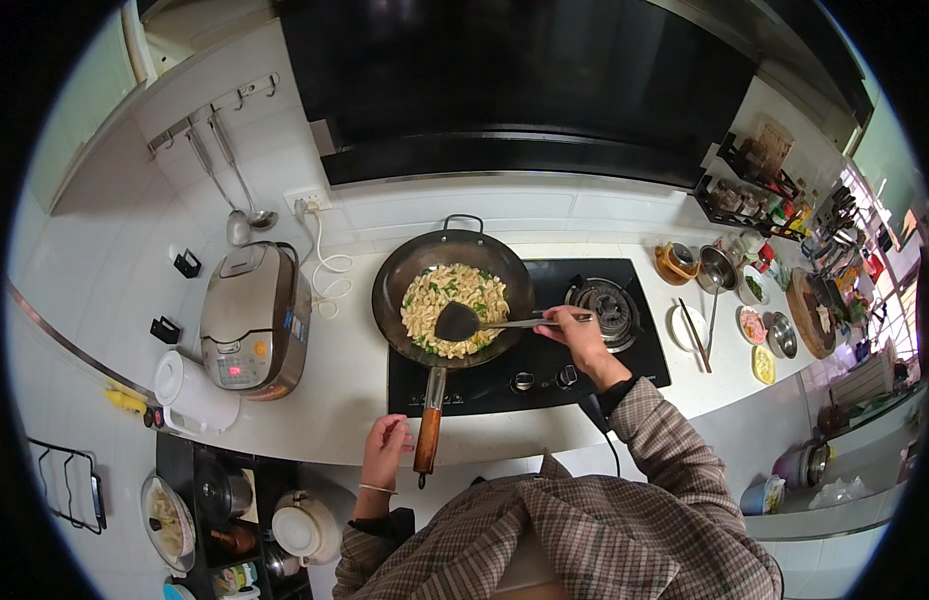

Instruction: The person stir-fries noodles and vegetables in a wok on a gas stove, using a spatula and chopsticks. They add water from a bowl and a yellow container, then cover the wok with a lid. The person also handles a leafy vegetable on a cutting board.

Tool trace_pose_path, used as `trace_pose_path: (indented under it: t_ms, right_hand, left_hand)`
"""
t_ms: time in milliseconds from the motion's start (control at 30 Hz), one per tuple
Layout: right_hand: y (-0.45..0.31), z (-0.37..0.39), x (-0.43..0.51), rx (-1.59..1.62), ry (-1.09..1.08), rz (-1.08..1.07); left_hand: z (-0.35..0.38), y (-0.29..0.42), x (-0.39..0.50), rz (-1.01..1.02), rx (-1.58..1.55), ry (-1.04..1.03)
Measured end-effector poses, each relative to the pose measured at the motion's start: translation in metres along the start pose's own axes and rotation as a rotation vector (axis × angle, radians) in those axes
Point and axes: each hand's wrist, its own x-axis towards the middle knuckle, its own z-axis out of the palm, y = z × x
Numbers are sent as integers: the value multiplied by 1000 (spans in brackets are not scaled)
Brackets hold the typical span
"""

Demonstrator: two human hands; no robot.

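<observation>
A dark wok [389,270] rests on the left burner of a black glass gas hob [502,394]. In it lie pale chopped pieces of food [427,296] mixed with green bits. My right hand [578,336] grips the metal handle of a spatula [458,322], whose dark blade lies on the food. Beside the end of the wok's wooden handle [428,441] is my left hand [386,444], fingers loosely curled; it does not hold the handle.
A rice cooker [243,315] and a white jug [190,390] stand at the left. To the right are the free burner [605,311], a white plate [688,330] with chopsticks [694,334], small bowls, and a round wooden board [808,315]. A range hood [509,90] hangs above.
</observation>
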Motion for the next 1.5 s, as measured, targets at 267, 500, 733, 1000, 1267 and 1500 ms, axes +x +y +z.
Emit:
trace_pose_path:
  t_ms: [267,500,733,1000,1267,1500]
  right_hand:
    - [-72,4,-43,-634,-406,-247]
    - [-100,12,-51,-1024,-325,-714]
    - [-84,16,-59,-1095,-421,-712]
    - [-49,24,-85,-1141,-460,-864]
    - [-22,6,-73,-854,-307,-875]
    - [8,8,-82,-866,-160,-926]
  left_hand:
    - [-2,0,-1,-4,4,-3]
    - [-1,-2,2,1,6,-10]
    - [-4,-8,2,-1,-16,3]
    - [-5,-5,-20,29,6,97]
    - [-64,-22,-105,69,66,472]
    - [-333,-39,-181,152,278,1047]
